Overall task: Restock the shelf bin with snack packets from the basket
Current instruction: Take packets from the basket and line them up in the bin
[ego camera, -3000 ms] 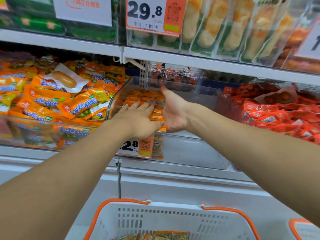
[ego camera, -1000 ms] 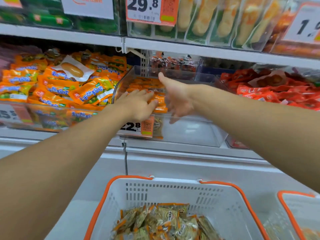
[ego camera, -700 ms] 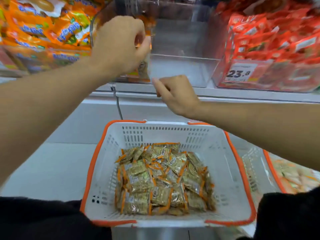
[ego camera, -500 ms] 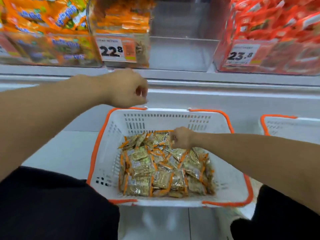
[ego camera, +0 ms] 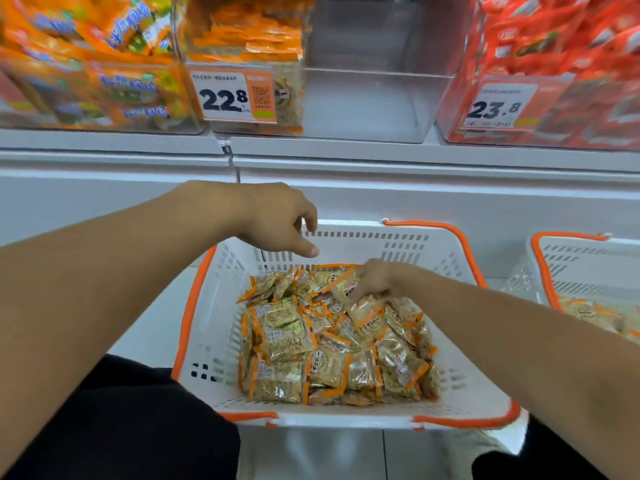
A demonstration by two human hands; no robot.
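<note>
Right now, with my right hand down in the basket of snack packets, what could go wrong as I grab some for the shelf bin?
The right hand rests on a loose, slippery-looking heap of snack packets; a big handful may shed some on the way up. The shelf bin is stacked only on its left, so an unsupported pile might topple rightward. The left hand hovers empty, not steadying the basket.
</note>
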